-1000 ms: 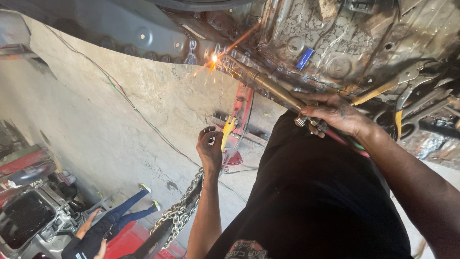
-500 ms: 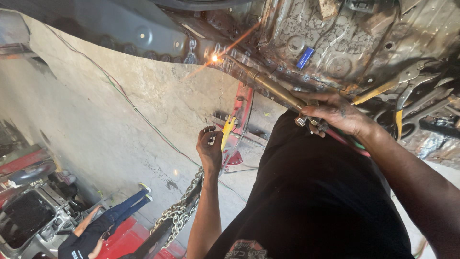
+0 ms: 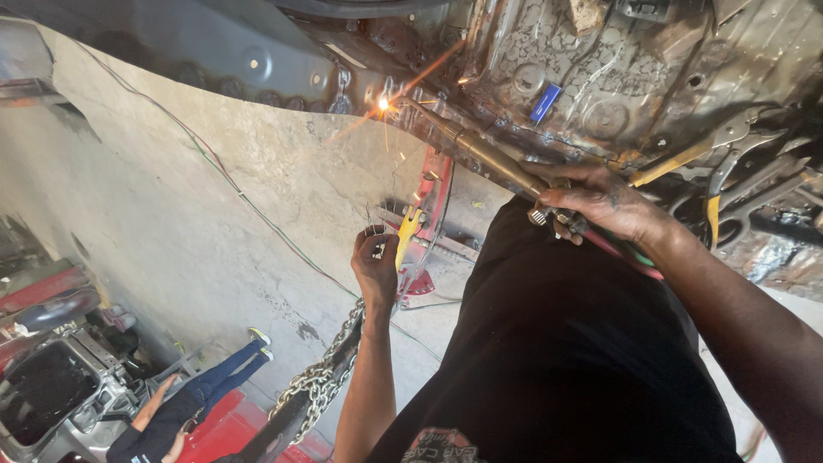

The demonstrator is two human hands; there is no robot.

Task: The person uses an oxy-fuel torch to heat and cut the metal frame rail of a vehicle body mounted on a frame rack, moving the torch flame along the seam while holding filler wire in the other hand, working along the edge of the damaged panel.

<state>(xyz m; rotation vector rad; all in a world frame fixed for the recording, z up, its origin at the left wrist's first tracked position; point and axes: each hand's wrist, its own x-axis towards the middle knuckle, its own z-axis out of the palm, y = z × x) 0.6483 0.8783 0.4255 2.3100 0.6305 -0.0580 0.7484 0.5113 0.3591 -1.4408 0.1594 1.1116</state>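
Observation:
My right hand [image 3: 600, 204] grips a brass gas torch [image 3: 489, 159] that points up and left at the rusty underside of a car [image 3: 617, 77]. The torch tip throws a bright flame and sparks [image 3: 383, 105] against the metal seam. Red and green hoses [image 3: 630, 254] trail from the torch handle past my wrist. My left hand [image 3: 375, 266] is raised lower down, pinching a thin metal rod [image 3: 370, 225] upright, apart from the flame. My black shirt fills the lower middle of the view.
Locking pliers with yellow handles [image 3: 716, 171] are clamped on the car's underside at right. A steel chain [image 3: 321, 386] hangs beside my left forearm. A red lift post [image 3: 433, 206] stands behind. Another person in blue trousers [image 3: 201, 390] lies at the lower left near car parts.
The torch and both my hands have stayed almost still. The person at the lower left has shifted their legs.

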